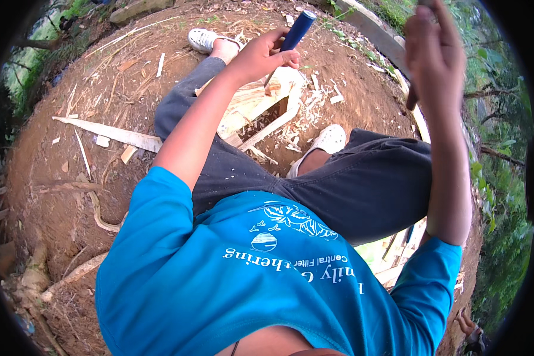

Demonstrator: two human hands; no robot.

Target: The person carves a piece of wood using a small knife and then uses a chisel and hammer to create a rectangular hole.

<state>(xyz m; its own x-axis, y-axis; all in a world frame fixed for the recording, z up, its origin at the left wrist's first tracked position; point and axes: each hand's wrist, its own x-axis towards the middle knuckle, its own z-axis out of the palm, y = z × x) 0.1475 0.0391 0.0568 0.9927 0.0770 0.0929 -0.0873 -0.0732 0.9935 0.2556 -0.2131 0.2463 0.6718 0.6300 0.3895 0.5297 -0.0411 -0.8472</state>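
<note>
Plainly, your left hand [261,57] was wrapped around a chisel-like tool, its blue handle [298,29] leaning up and to the right out of your fist. The narrow blade [270,78] slanted down toward the pale wood block [247,104], and its tip appeared to meet the block near its far end. That block lay on the brown soil [47,207] between your lower legs, with a dark hollow showing in it.

Your right hand [434,53] was up at the upper right, well apart from the block, and looked closed on a dark brown handle [412,99] whose end stuck out below it; the blur and the picture's edge hid what the upper part was.

You sat with your knees spread in dark trousers [362,178] and a teal shirt [178,285], a white clog [331,140] on the foot right of the block. Wood chips [293,129] littered the soil around it, and a long pale splinter [110,131] lay to the left of your legs.
</note>
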